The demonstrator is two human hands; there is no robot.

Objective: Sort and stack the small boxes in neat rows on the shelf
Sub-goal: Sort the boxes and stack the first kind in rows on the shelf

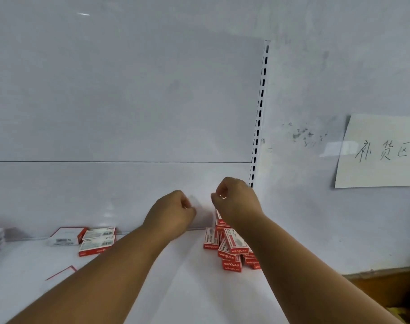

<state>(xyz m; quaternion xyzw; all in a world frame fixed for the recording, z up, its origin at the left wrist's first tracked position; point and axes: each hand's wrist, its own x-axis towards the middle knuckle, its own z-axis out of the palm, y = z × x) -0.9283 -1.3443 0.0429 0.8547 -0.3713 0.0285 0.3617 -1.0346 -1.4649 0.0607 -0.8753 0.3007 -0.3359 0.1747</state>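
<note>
Both bare forearms reach in over the smooth white shelf (199, 288), its flat surface mostly clear down the middle, likely room for the rows to come. On the right, a loose heap of small red-and-white cardboard boxes (232, 251) leans and tumbles against itself near the shelf's end, crisp-edged and glossy, not yet squared up. Over to the left, two boxes (97, 240) lie flat one atop the other, with a red-edged tray (63, 236) just beside them. The left hand (173, 211) curls into a loose fist close to the back panel; I cannot tell if its grip holds anything. The right hand (236, 202) hovers right above the heap, fingers pinched, contents hidden too. Behind, a slotted metal rail (260, 108) climbs the scuffed wall, and a handwritten paper sign (379, 153) hangs at far right.
</note>
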